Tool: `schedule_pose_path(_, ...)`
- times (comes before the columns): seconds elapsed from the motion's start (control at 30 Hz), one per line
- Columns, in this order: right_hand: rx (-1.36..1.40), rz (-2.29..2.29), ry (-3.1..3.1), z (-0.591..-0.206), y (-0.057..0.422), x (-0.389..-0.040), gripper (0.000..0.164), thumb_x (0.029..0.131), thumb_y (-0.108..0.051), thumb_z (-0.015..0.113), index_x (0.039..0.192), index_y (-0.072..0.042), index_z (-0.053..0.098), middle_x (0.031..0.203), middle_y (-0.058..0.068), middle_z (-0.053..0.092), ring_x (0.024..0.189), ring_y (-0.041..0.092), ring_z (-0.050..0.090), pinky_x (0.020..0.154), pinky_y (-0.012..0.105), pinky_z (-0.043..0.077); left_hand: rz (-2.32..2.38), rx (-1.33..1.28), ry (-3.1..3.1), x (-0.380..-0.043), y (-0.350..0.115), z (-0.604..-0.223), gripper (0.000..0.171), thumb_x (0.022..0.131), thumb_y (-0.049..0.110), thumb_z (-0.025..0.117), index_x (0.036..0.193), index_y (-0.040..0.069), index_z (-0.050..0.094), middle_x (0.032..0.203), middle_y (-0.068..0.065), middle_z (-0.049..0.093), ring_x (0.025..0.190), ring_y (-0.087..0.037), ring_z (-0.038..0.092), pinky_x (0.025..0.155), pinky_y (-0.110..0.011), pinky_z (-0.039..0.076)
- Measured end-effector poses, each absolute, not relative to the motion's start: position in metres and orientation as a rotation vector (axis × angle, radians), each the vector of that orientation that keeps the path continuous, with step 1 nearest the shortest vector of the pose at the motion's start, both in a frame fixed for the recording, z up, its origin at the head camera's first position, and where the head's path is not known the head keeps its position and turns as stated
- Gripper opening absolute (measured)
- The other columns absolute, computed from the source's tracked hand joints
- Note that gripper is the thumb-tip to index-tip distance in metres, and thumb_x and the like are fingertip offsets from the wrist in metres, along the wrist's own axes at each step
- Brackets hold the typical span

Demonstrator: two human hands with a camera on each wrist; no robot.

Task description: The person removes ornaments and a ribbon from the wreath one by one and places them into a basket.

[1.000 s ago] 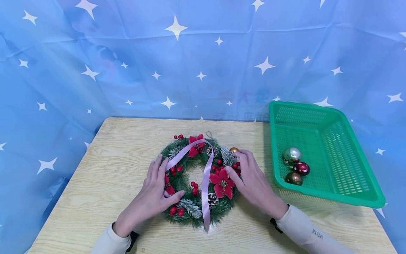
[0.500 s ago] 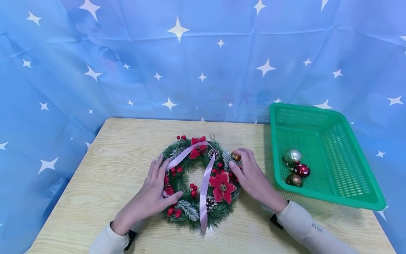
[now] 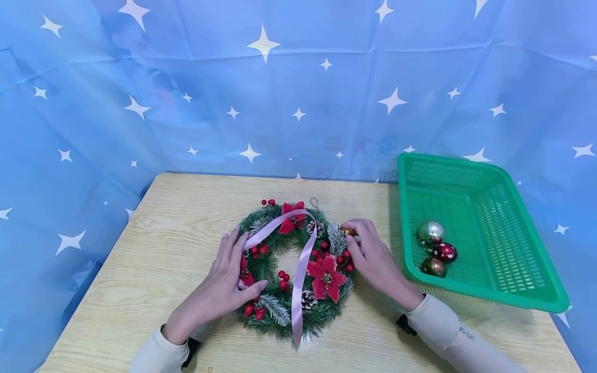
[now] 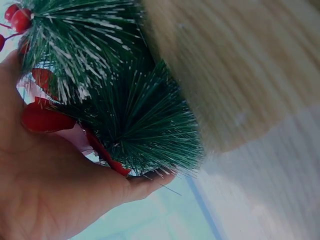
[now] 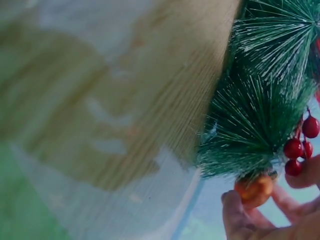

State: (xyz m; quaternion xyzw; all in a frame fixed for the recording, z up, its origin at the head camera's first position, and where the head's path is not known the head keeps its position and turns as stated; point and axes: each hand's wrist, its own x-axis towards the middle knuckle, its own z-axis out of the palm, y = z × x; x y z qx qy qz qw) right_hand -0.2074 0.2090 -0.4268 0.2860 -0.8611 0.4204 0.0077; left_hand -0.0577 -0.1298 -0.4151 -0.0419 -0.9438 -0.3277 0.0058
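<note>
A green wreath (image 3: 264, 267) with red flowers, berries, pinecones and frosted sprigs is between my hands in the head view. My left hand (image 3: 221, 285) grips its left side, thumb over the front. In the left wrist view, green needles (image 4: 135, 125) and a red petal (image 4: 50, 119) lie against that hand. A pink ribbon (image 3: 302, 269) drapes across the wreath and over its opening. At the upper right edge, my right hand (image 3: 375, 259) pinches a shiny gold ball ornament (image 5: 255, 191) between thumb and fingers. Red berries (image 5: 311, 127) hang beside those fingers.
A green plastic basket (image 3: 485, 300) stands at the right of the wooden table (image 3: 177, 223). Inside it lie a silver ball (image 3: 431, 230), a dark red spotted ball (image 3: 445, 252) and a brown ball (image 3: 434, 267). A blue star-patterned cloth (image 3: 298, 77) hangs behind.
My right thumb has slid off the berries to the gold ball, which has come slightly nearer. The wreath has turned a little clockwise, and the ribbon's lower end has shifted left. My left hand stays in place.
</note>
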Motion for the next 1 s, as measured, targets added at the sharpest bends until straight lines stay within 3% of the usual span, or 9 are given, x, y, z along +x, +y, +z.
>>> schedule_pose_path(0.17,0.906,1.319,-2.598,-0.427,0.209,-0.209,0.031,0.105,0.002,0.064,0.135,-0.004,0.064,0.135,0.014,0.058,0.11,0.028,0.069,0.081,0.039,0.063,-1.019,-0.113,-2.952,-0.058,-0.13,-0.416,0.114,0.098,0.059,0.076,0.177,0.014,0.006,0.182,-0.015,-0.005,0.162,-0.053,-0.005,0.116,-0.084,0.017)
schedule_pose_path(0.3,0.945,1.257,-2.489,-0.428,0.208,-0.21,0.035,0.099,0.009,0.071,0.131,-0.004,0.066,0.128,0.013,0.061,0.105,0.025,0.069,0.073,0.038,0.062,-1.014,-0.112,-2.949,-0.058,-0.13,-0.416,0.114,0.099,0.059,0.076,0.177,0.014,0.006,0.182,-0.015,-0.004,0.162,-0.053,-0.004,0.115,-0.084,0.018)
schedule_pose_path(0.63,0.972,1.178,-2.402,-0.42,0.207,-0.204,0.035,0.097,0.009,0.075,0.129,-0.003,0.067,0.126,0.013,0.061,0.103,0.024,0.067,0.074,0.038,0.062,-1.0,-0.111,-2.953,-0.058,-0.129,-0.417,0.113,0.1,0.064,0.072,0.177,0.016,0.005,0.182,-0.015,-0.002,0.164,-0.05,-0.001,0.116,-0.083,0.019)
schedule_pose_path(1.0,0.976,1.142,-2.388,-0.404,0.211,-0.203,0.032,0.099,0.005,0.075,0.129,-0.001,0.065,0.126,0.012,0.06,0.107,0.021,0.065,0.085,0.04,0.061,-0.989,-0.094,-2.96,-0.057,-0.129,-0.417,0.113,0.099,0.065,0.072,0.177,0.016,0.006,0.182,-0.015,-0.002,0.164,-0.048,-0.004,0.114,-0.085,0.017)
